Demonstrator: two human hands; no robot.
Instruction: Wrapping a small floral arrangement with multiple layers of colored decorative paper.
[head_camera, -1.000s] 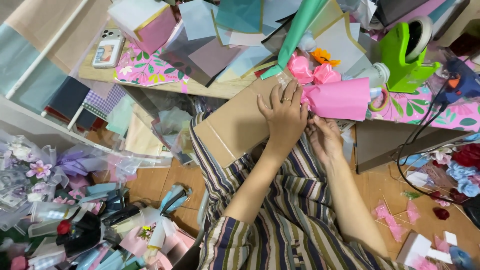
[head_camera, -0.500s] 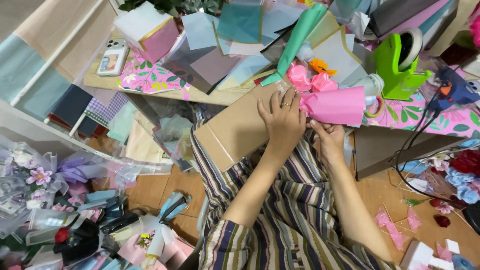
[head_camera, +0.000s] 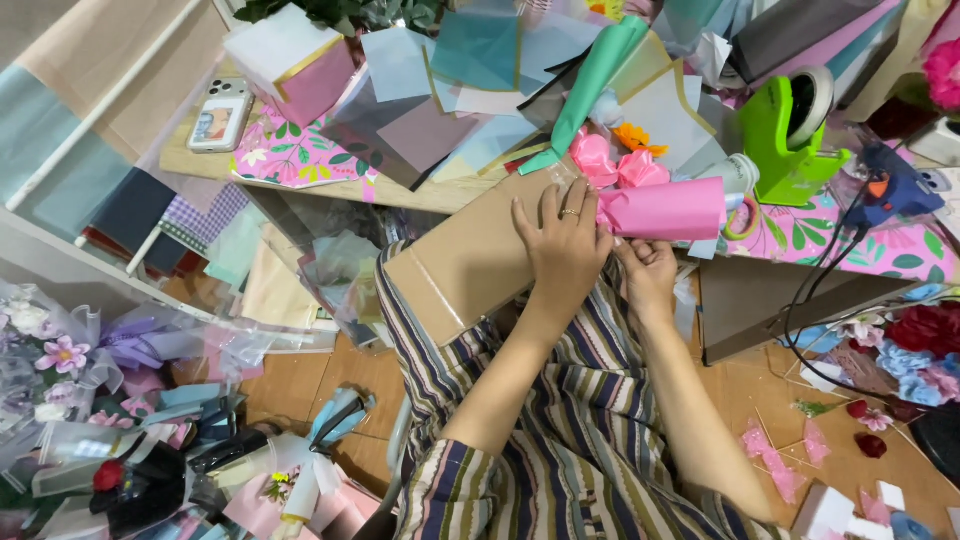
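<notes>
The left hand (head_camera: 565, 245) lies flat, fingers spread, on a smooth brown cardboard board (head_camera: 470, 262) across the lap, touching a matte pink paper cone (head_camera: 665, 210). The right hand (head_camera: 648, 272) curls closed on the cone's narrow end, just below a glossy green tape dispenser (head_camera: 785, 135).

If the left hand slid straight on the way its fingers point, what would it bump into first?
Probably the pink paper flowers just past the fingertips of the left hand, beside the pink paper wrap; depth is hard to judge.

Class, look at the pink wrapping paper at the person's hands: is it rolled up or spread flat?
Rolled up. The pink wrapping paper forms a tube lying on its side, with the left hand at its gathered end beside pink paper flowers.
</notes>
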